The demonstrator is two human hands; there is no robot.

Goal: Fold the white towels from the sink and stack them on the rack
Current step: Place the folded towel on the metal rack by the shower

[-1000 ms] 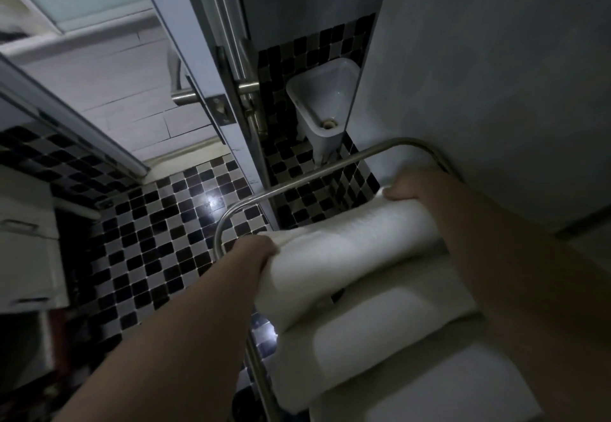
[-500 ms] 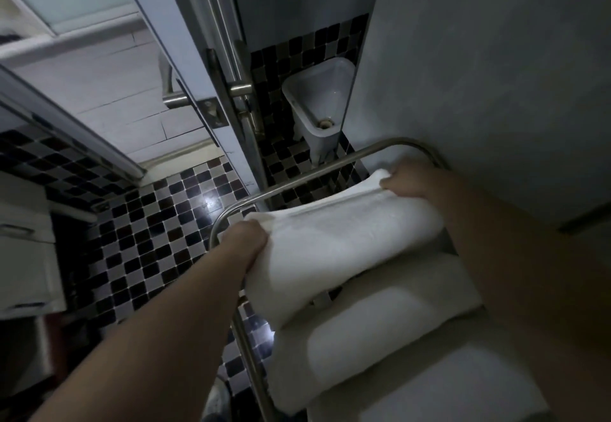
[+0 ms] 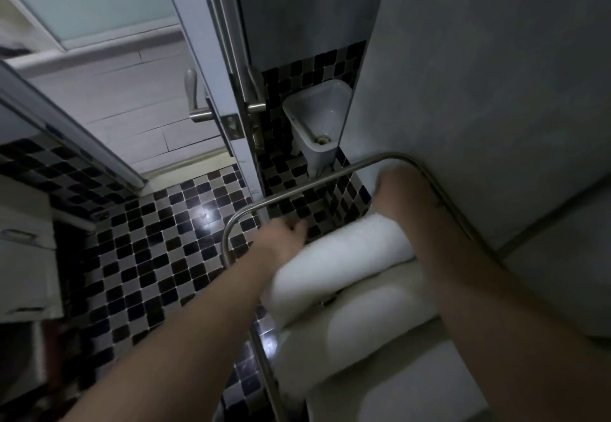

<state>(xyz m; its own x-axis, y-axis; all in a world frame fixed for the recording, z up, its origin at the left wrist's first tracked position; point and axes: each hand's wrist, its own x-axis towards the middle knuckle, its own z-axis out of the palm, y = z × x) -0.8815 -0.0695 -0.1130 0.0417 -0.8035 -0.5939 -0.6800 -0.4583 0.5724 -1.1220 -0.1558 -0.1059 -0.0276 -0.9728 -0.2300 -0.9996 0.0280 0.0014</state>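
3 towels are lying stacked on the rack, suggesting stacking is nearing done; left hand fingers are hanging released, right hand's I cannot tell.

The top towel and the lower towels stacked under it are plain white, with no pattern. The rack is bare silver metal. At 9 o'clock the floor is a small-tile check of black, grey and white. At 2 o'clock the wall is flat grey. The door handle is brushed silver.
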